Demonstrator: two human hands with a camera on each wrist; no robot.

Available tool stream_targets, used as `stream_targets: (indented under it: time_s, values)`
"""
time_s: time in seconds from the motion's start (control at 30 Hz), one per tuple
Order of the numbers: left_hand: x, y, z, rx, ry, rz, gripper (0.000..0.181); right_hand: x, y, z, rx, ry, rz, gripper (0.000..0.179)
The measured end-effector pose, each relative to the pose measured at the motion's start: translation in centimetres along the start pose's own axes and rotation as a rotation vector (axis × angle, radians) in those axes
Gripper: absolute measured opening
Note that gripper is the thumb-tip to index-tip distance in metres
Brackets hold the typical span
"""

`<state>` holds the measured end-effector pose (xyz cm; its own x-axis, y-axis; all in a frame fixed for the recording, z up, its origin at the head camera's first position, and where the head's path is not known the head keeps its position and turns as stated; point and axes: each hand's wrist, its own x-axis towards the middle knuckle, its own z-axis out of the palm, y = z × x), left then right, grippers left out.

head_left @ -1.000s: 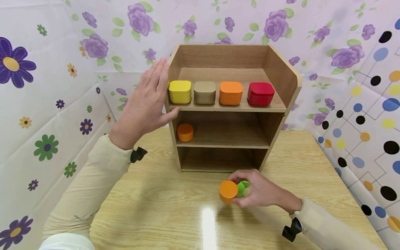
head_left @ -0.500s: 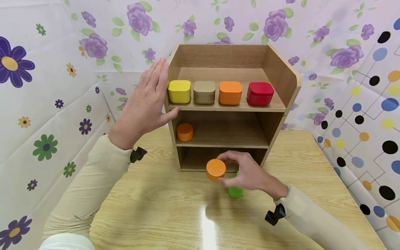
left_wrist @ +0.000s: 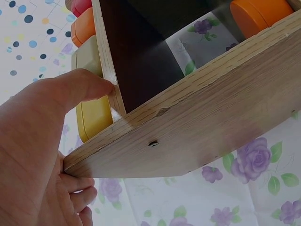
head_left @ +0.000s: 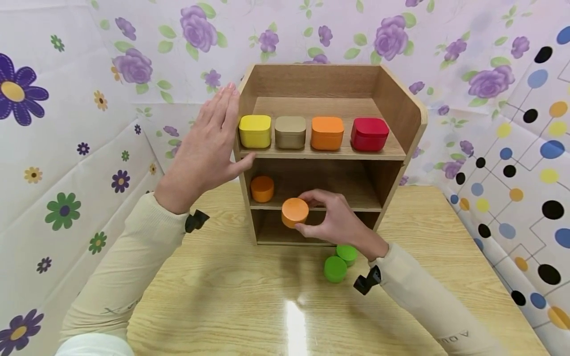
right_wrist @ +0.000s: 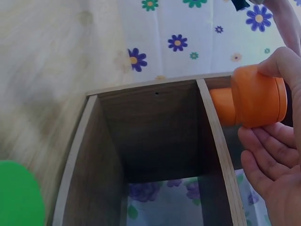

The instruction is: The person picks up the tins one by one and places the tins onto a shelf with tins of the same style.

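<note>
My left hand point(head_left: 202, 141) lies with straight fingers along the outer left side of a small wooden shelf point(head_left: 327, 81). Its thumb point(left_wrist: 89, 84) touches the front edge of the upper board. My right hand point(head_left: 336, 220) pinches a round orange lidded container point(head_left: 295, 212) between thumb and fingers. The container is held upright in front of the middle board's edge, apart from the table. On the middle board, at its left end, stands another round orange container point(head_left: 262, 189). In the right wrist view, the held container point(right_wrist: 256, 96) partly hides that one point(right_wrist: 222, 104).
Along the upper board stand a yellow box point(head_left: 255, 131), a khaki box point(head_left: 290, 132), an orange box point(head_left: 327, 133) and a red box point(head_left: 369, 134). Two round green containers point(head_left: 335, 269) sit on the table point(head_left: 222, 296) at the shelf's front right. Patterned cloth point(head_left: 169, 59) surrounds the table.
My right hand has lifted the round orange container off the table area and carried it up and left toward the middle board. Both green containers have come into view. My left hand has stayed put.
</note>
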<state>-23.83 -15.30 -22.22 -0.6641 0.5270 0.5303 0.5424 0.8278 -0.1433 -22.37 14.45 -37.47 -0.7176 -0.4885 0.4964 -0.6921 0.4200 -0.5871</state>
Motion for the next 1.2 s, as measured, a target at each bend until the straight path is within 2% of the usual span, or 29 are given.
stream_targets:
  time_s: [0.27, 0.6, 0.87, 1.2]
  values:
    - [0.0, 0.0, 0.0, -0.009, 0.01, 0.007, 0.11, 1.3, 0.7, 0.9, -0.035, 0.073, 0.079, 0.052]
    - [-0.1, 0.0, 0.2, -0.017, 0.021, 0.015, 0.109, 2.6, 0.9, 1.7, -0.062, 0.147, 0.14, 0.05]
    - [-0.1, 0.0, 0.1, -0.016, 0.02, 0.016, 0.109, 3.5, 1.1, 2.0, -0.066, 0.158, 0.195, 0.05]
    - [-0.1, -0.1, 0.1, -0.019, 0.02, 0.016, 0.11, 3.8, 1.2, 2.1, -0.059, 0.127, 0.253, 0.051]
